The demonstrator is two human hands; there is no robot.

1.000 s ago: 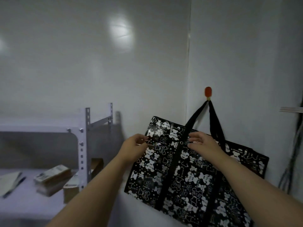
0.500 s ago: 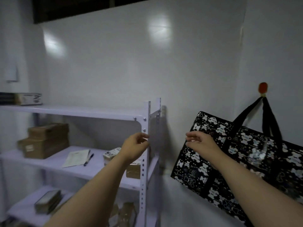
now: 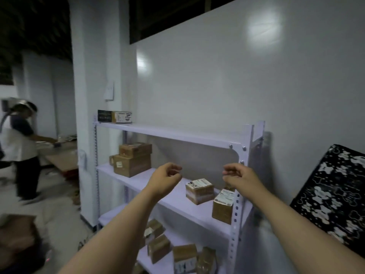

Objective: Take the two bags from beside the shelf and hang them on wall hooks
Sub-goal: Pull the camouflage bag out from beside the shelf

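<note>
Logged left hand and right hand raised ahead, fingers loosely curled, pinching nothing. Had let go of the patterned bag within the last 1 s; found it now at far right against the wall, hook out of frame. Swung view left onto the shelf carrying boxes. Judged 1 bag hung, 1 left to fetch; spotted none yet. Farther off, noted a person at a bench.

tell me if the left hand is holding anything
Empty. The left hand is raised in front of the shelf, its fingers loosely curled with nothing between them.
</note>
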